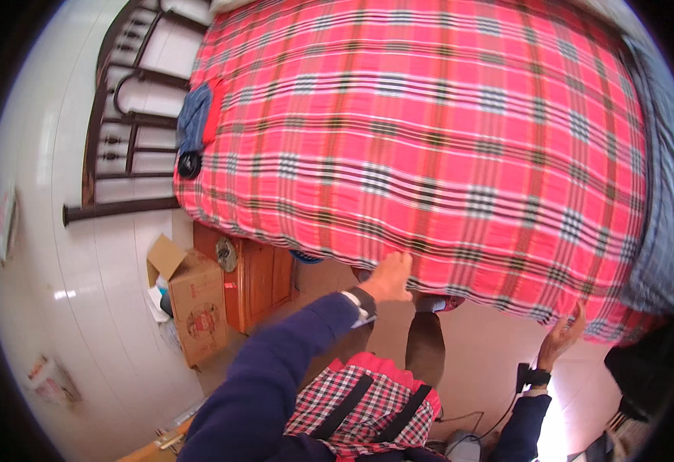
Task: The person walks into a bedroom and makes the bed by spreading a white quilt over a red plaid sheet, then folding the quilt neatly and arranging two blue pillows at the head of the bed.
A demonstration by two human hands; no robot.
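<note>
A pink plaid bedsheet (418, 156) covers the bed in front of me, its near edge hanging over the side. At that edge, a little right of the picture's middle, my left hand (391, 277) has its fingers closed on the cloth. My right hand (562, 341) is farther right, at the hanging edge near the bed's right corner. Its fingers touch or lie just before the cloth; whether they grip it, I cannot tell. Some creases run through the sheet. Folded blue and red cloth (198, 118) and a round black object (189, 164) lie at the bed's left end.
A dark bed headboard frame (132, 115) stands at the left. Below it are an open cardboard box (195, 306) and a wooden cabinet (262, 277). Blue-grey cloth (663, 190) hangs at the bed's right end. A cable (504, 416) runs near my right wrist.
</note>
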